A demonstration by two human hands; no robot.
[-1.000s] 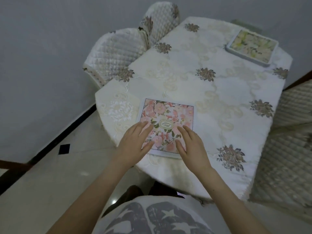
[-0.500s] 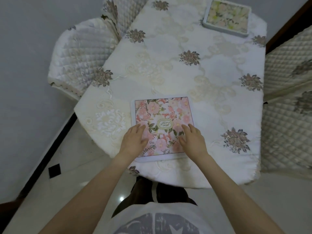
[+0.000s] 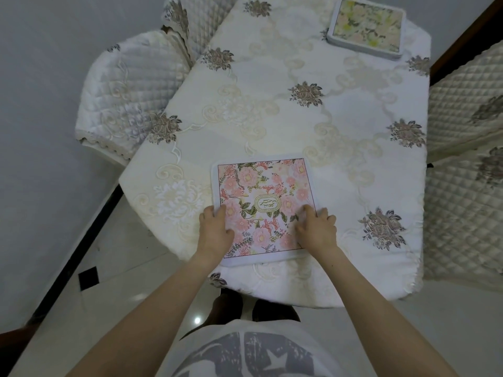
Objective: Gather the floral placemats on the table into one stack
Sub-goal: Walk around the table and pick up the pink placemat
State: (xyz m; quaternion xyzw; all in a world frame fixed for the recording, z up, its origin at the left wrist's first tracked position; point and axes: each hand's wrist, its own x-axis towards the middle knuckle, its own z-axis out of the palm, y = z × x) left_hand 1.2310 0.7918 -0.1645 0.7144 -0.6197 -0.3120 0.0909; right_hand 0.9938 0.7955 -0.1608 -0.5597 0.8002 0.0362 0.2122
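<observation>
A pink floral placemat [image 3: 265, 186] with a white border lies flat near the front edge of the table [image 3: 313, 118]. My left hand [image 3: 215, 232] grips its left edge, fingers curled over the border. My right hand [image 3: 317, 229] grips its right edge the same way, thumb on the print. A second floral placemat [image 3: 366, 27], yellow-green, lies at the far right corner of the table; it looks thick, perhaps a stack.
The table wears a cream embroidered cloth. Quilted chairs stand at the left [image 3: 128, 88], the far left [image 3: 196, 20] and the right [image 3: 465, 148]. A grey wall runs along the left. Pale floor tiles [image 3: 109, 289] lie below.
My hands have slid apart from the middle of the pink placemat to its left and right edges and curled on them. The view has moved closer over the table.
</observation>
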